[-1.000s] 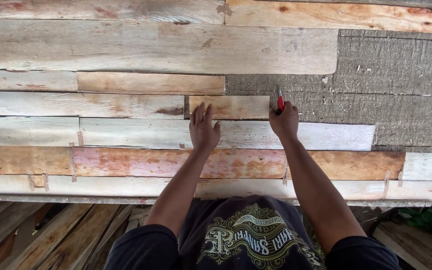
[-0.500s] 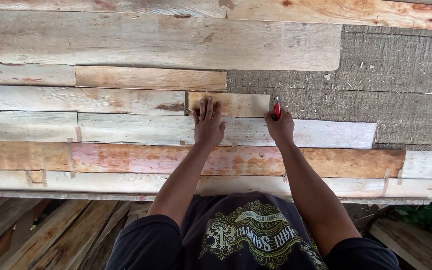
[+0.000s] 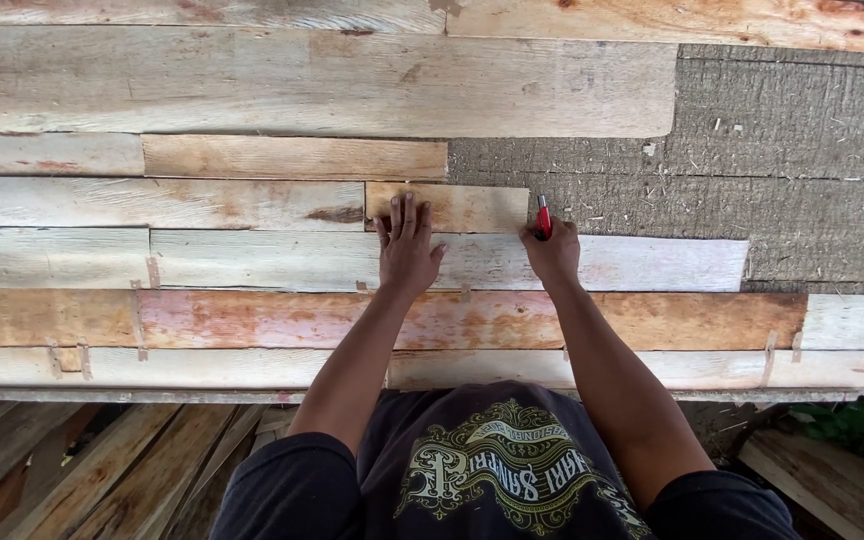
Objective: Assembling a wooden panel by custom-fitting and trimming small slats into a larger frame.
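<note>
You're pressing your left hand (image 3: 408, 248) flat, fingers spread, on the short plank (image 3: 449, 207) to pin it against the grey backing (image 3: 752, 130), while your right hand (image 3: 553, 252) is gripping a red marker (image 3: 543, 215) at its end.

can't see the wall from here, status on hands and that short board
Left hand flat on short board. Right hand holds red pencil at board's right end. Bare backing to the right, nothing in the way.
</note>
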